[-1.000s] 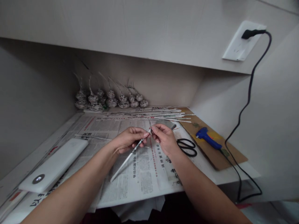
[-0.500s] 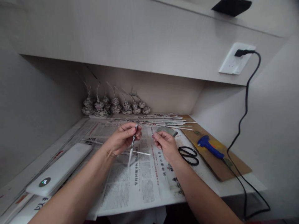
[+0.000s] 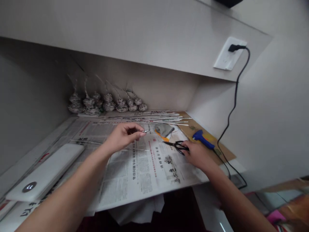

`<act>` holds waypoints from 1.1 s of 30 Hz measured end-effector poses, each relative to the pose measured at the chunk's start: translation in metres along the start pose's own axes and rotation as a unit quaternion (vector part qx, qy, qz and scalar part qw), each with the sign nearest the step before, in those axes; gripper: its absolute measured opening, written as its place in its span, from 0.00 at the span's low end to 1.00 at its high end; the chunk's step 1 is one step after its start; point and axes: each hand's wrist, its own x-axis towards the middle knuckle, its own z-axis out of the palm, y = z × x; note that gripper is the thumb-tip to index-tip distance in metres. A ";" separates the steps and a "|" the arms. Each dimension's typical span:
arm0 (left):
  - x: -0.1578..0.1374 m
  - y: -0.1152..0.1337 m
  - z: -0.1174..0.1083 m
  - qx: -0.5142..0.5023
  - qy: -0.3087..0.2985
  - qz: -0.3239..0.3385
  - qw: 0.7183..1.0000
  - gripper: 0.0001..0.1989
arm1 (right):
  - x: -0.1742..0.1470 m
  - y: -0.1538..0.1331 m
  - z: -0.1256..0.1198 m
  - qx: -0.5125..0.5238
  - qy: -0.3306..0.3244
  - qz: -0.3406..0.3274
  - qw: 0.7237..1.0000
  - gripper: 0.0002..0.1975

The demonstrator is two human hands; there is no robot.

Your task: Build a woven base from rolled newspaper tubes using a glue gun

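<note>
Between the thumb and fingers of my left hand (image 3: 123, 137), a thin rolled newspaper tube (image 3: 146, 131) is pinched, and only its short tip shows. My right hand (image 3: 196, 154) is closed at the handle loops of black scissors (image 3: 177, 146), whose blades point left over the newspaper (image 3: 142, 174). Just beyond the blades lie a grey flat piece (image 3: 165, 129) and an orange item (image 3: 161, 136) partly beneath it. A thin pale strip (image 3: 137, 149) rests on the newspaper below my left hand.
Several gourd-shaped woven paper pieces (image 3: 90, 106) stand along the back wall. Many paper tubes (image 3: 145, 118) lie in front of them. A blue glue gun (image 3: 203, 139) rests on brown cardboard (image 3: 225, 155) at right, its black cable (image 3: 235, 96) nearby. A white oblong device (image 3: 48, 170) is at left.
My right hand has moved right and down onto the scissors, which are now turned with blades leftward. My left hand has rotated the paper tube. The view has shifted right.
</note>
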 end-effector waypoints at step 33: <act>-0.005 -0.020 0.029 -0.052 0.057 0.052 0.996 0.10 | -0.011 -0.090 -0.012 0.151 0.103 -0.094 0.979 0.22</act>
